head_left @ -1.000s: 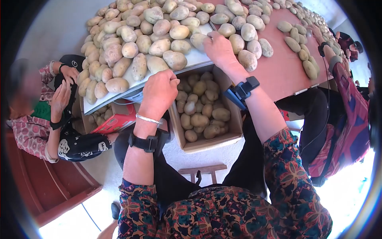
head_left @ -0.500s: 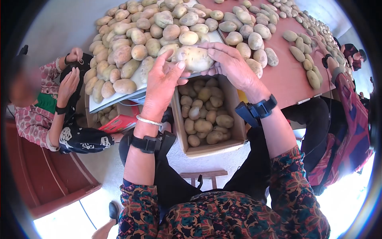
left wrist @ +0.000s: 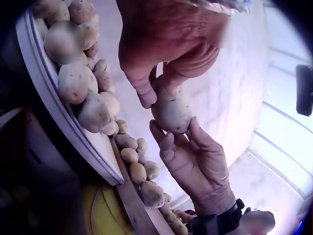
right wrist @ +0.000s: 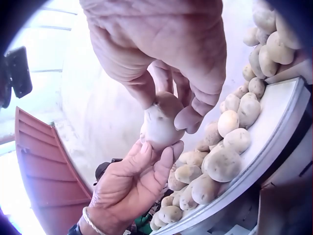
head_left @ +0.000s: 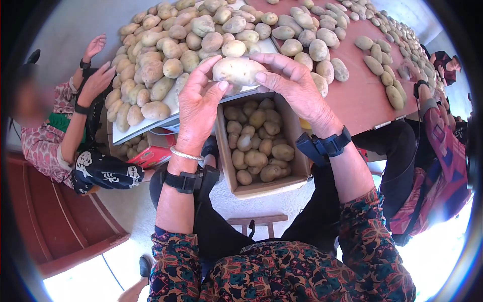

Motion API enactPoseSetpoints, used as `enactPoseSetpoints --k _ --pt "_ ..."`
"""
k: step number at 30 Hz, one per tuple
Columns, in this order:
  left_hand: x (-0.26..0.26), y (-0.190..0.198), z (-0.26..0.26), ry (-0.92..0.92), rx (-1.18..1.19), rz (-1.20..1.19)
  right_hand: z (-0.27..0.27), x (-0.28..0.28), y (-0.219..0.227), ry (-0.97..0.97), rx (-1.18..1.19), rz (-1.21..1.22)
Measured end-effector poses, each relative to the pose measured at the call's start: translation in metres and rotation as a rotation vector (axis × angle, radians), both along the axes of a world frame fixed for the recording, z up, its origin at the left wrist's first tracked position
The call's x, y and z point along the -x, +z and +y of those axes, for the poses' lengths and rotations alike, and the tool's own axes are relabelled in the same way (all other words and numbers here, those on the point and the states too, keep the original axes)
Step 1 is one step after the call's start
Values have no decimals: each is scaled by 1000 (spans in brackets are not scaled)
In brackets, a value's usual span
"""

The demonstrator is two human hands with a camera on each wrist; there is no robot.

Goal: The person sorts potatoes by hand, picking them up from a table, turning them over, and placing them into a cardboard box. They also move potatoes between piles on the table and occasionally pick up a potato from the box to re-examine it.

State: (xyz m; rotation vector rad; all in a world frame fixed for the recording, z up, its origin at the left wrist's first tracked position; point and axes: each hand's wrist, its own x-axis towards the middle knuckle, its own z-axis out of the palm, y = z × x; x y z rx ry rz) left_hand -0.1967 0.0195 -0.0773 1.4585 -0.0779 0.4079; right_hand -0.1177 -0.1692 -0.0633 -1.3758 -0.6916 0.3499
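Observation:
One large pale potato (head_left: 238,71) is held up between both hands, above the near edge of the white board. The left hand (head_left: 199,103) pinches its left end with thumb and fingers; the right hand (head_left: 297,90) pinches the other end. In the left wrist view the potato (left wrist: 171,110) hangs between the left hand (left wrist: 168,41) and the right hand (left wrist: 200,166). The right wrist view shows dark spots on the potato (right wrist: 161,120), with the right hand (right wrist: 161,44) above it and the left hand (right wrist: 132,183) below.
Piled potatoes (head_left: 156,70) cover the white board (head_left: 132,132). Below the hands stands a cardboard box (head_left: 271,190) holding many potatoes. More potatoes lie on the reddish table (head_left: 352,88). A seated person (head_left: 60,131) is at the left, another person's patterned sleeve (head_left: 443,136) at the right.
A second ago the hands were apart over the pile; both now hold the large potato. Since the half-second frame it has shifted slightly left, and the fingers have changed position around it.

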Motion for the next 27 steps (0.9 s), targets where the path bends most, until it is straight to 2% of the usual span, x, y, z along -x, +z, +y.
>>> enactPoseSetpoints --k 2,4,6,8,9,11,13,15,17,18,20,21,23,27 --pt "-2 1 1 20 -88 -35 0 -3 -1 11 -31 16" --pt "-1 3 0 23 -92 -43 1 -6 -3 -11 -1 -129" --pt "0 6 -2 25 -97 -50 2 -6 -2 -3 -10 -153" --pt "0 8 -2 25 105 71 2 -6 -2 4 -15 -176" --pt "0 6 4 24 104 71 0 -6 -1 6 -19 -125" --pt "-3 0 23 65 292 183 -1 -9 3 6 -21 -70" --pt "-3 -3 26 129 321 120 -1 -12 9 -149 45 45" --pt "-2 -3 33 218 404 72 6 -22 -7 -208 79 6" --pt "0 1 33 231 447 36 15 -27 -19 -267 285 -153" --pt "1 3 33 243 489 2 22 -26 -21 -265 283 -154" --pt "1 0 39 243 556 -18 40 -21 -27 -340 477 -484" --pt "2 -1 42 242 624 -40 49 -18 -29 -337 476 -486" --pt "3 -1 43 252 661 -62 64 -10 -33 -370 745 -746" --pt "7 -1 51 224 731 -99 78 0 -50 -400 826 -957"
